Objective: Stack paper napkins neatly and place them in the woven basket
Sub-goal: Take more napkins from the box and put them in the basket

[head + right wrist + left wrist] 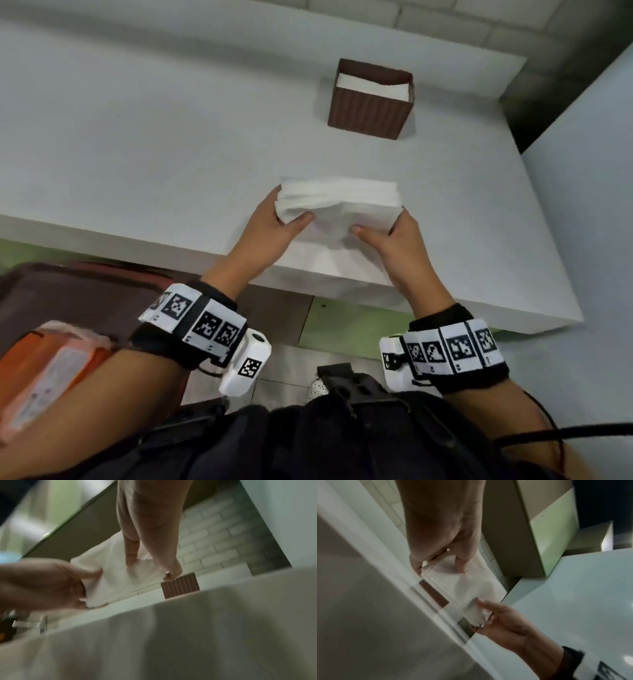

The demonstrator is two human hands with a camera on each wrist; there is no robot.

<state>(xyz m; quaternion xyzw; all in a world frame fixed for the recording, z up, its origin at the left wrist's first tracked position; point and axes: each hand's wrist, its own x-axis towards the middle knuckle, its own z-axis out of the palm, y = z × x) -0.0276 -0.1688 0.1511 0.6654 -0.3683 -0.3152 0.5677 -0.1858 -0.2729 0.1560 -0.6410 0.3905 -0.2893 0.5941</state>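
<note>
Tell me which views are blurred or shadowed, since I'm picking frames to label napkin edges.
Head view: fairly sharp, wide-angle bending, napkin stack evenly lit, soft shadow beside the basket. Left wrist view: streaky blur on the table edge, napkin texture readable. Right wrist view: blurred throughout, dim foreground.

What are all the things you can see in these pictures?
Napkin stack: one, white, held just above the table's near edge between both hands.
Woven basket: one, brown, farther back on the table, with white napkins already inside.
Table: one, white, in front of the person.
Tiled wall: one, pale, behind the table.
Orange packet: one, low at the left, off the table.
Wrist bands: two, black with black-and-white marker squares, one on each wrist.
Hands: left hand grips the stack's left end, right hand its right end.
</note>
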